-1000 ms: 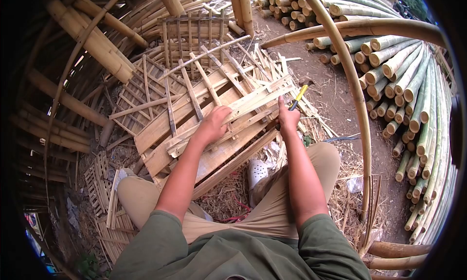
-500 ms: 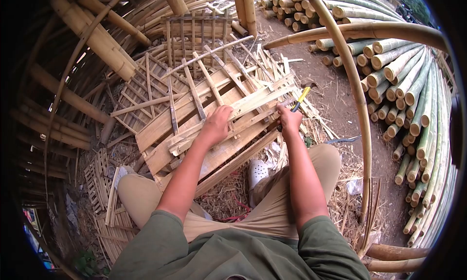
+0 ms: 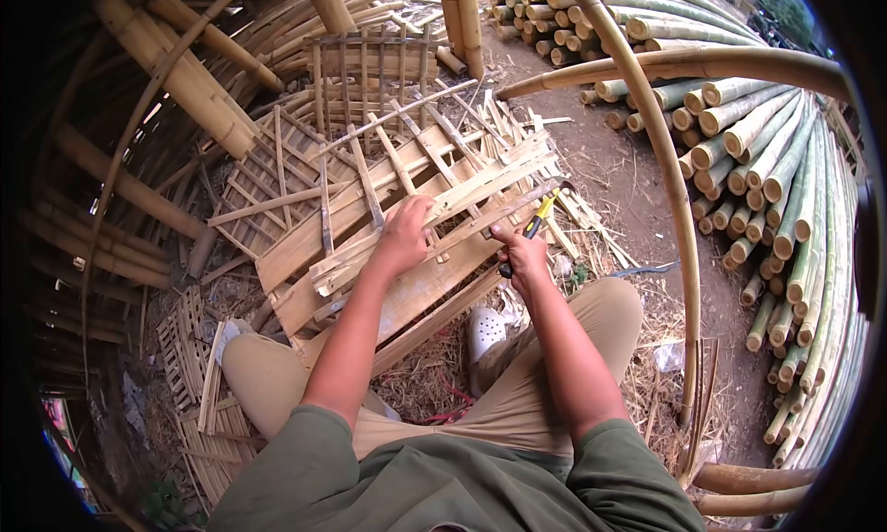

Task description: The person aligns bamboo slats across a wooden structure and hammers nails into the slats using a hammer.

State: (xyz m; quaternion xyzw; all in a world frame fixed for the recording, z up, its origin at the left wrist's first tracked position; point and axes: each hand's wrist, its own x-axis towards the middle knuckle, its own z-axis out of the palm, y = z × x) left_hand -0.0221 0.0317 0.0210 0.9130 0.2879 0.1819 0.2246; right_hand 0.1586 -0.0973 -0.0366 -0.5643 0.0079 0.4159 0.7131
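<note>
My right hand (image 3: 525,257) is closed around the black and yellow handle of a hammer (image 3: 538,220), whose head lies at the right end of the slatted wooden piece. Light wooden strips (image 3: 480,188) run across the wide boards (image 3: 309,220) in front of me. On these strips rests my left hand (image 3: 404,237), its fingers bent over their near edge; whether it pinches anything small is hidden. Thin crosspieces (image 3: 365,178) stick out beyond the boards on the far side.
Cut bamboo poles (image 3: 781,171) are stacked at the right. A curved bamboo pole (image 3: 679,190) rises between me and the stack. Slatted panels (image 3: 277,176) lie at the left and beyond the boards. Shavings cover the ground near my white shoe (image 3: 486,331).
My right hand has moved down and left, toward me, with the hammer, whose head now shows more plainly. My left hand has shifted only slightly on the strips.
</note>
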